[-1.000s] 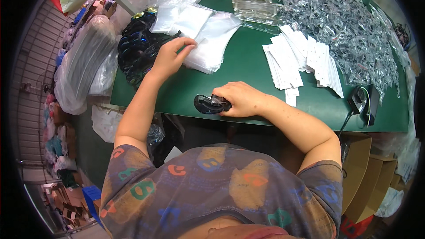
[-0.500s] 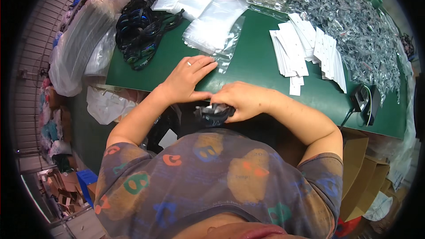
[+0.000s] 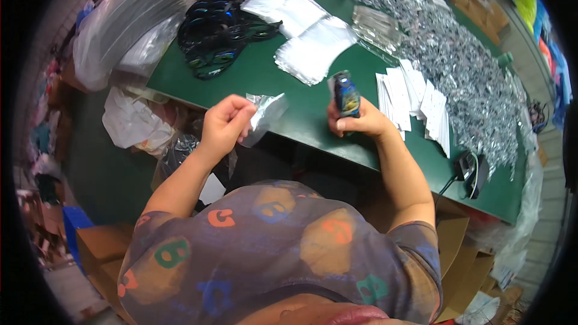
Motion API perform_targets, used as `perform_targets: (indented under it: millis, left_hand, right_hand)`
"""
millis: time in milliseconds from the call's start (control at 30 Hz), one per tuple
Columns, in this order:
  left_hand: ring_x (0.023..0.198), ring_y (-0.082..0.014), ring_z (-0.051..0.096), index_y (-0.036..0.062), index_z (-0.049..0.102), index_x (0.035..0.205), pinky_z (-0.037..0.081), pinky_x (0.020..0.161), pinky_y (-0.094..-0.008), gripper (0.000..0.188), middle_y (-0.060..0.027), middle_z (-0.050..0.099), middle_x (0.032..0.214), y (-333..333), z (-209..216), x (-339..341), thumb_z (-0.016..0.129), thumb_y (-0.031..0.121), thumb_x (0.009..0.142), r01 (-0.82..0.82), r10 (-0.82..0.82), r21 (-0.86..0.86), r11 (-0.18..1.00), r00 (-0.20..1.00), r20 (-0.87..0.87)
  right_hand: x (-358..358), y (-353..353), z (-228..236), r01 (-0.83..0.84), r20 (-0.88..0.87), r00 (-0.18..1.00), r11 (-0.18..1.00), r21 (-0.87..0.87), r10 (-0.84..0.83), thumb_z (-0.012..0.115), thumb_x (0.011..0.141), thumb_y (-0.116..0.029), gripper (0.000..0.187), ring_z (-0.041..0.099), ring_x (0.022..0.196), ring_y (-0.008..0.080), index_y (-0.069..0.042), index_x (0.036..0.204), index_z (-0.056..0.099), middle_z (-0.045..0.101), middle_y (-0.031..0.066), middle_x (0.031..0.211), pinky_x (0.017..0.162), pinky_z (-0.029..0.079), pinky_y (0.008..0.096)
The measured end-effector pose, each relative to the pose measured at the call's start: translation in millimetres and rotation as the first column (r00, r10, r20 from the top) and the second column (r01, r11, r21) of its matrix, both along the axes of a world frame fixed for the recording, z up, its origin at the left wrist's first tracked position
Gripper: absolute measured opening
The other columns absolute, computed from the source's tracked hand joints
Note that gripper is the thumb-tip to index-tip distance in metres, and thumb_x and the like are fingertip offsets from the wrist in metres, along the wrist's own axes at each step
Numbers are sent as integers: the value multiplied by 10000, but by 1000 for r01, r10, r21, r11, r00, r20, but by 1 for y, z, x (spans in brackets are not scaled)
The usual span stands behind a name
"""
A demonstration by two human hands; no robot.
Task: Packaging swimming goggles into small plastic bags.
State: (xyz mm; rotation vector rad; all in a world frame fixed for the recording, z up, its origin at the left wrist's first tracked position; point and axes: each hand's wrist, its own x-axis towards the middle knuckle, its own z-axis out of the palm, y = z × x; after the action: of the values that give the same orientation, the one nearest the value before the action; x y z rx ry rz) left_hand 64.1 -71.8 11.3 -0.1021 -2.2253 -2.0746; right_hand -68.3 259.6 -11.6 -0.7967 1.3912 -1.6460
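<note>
Pinched between the thumb and fingers of my left hand [image 3: 224,125] is a clear plastic bag [image 3: 268,114], held just over the table's near edge. Over the green table, my right hand [image 3: 366,121] grips a pair of folded swim goggles [image 3: 347,95], dark with a blue and yellowish sheen; some clear film seems to show beside it. A pile of black goggles [image 3: 212,33] with mirrored lenses lies at the far left. To its right a fanned stack of clear bags [image 3: 315,53] rests on the table. White cards [image 3: 394,99] lie right of my right hand.
A large heap of small clear packets [image 3: 451,66] covers the table's right side. Flat clear plastic pieces [image 3: 376,27] lie beside it. A black device [image 3: 472,171] with a cable sits at the right front edge. Cardboard boxes [image 3: 454,247] stand below on the right.
My hands have moved apart. The right hand has lifted the goggles from near my lap to over the table. My left hand, earlier flat by the bags, now holds a clear bag.
</note>
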Motion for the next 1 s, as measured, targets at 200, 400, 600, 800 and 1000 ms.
perform_targets:
  millis: [200, 400, 600, 800, 1000]
  left_hand:
    - [554, -35, 546, 39, 680, 954, 387, 466, -197, 161, 0, 640, 702, 18, 20, -28, 681, 187, 1017, 0, 10, 373, 928, 1000, -25]
    - [621, -92, 623, 58, 733, 997, 478, 563, -253, 73, -20, 700, 789, 32, 38, -34, 748, 108, 946, 64, -79, -51, 997, 910, -406]
    - [652, -255, 644, 76, 671, 865, 507, 624, -353, 178, -62, 663, 752, 37, 56, -39, 832, 68, 789, -341, -230, -435, 833, 503, -833]
    - [828, -271, 674, 91, 666, 894, 529, 752, -382, 201, -50, 693, 895, 39, 46, -26, 818, 55, 767, -356, -183, -394, 847, 501, -846]
    - [877, -231, 691, 90, 689, 935, 526, 827, -329, 147, -67, 703, 931, 40, 31, -21, 774, 26, 833, -112, -120, -263, 958, 680, -724]
  right_hand:
    - [29, -21, 24, 246, 23, 969, 936, -253, -248, 822, 811, -258, 364, 612, 717, 200, -79, 953, 539, 606, 77, 779, 660, 490, 332]
    - [88, -52, 74, 482, -48, 864, 851, -208, -501, 762, 885, -117, 257, 619, 770, 174, -47, 1033, 564, 631, 76, 869, 694, 499, 318]
    - [104, -84, 89, 701, -168, 667, 688, -189, -726, 702, 890, 34, 204, 580, 922, 150, -69, 991, 557, 630, 66, 997, 840, 461, 290]
    - [103, -103, 71, 727, -239, 585, 632, -269, -775, 774, 906, -57, 155, 569, 799, 55, -48, 1015, 665, 661, -33, 919, 721, 484, 232]
    - [100, -108, 53, 722, -438, 476, 624, -300, -762, 693, 923, 2, 111, 589, 842, 102, -42, 1007, 635, 662, 23, 958, 754, 476, 243]
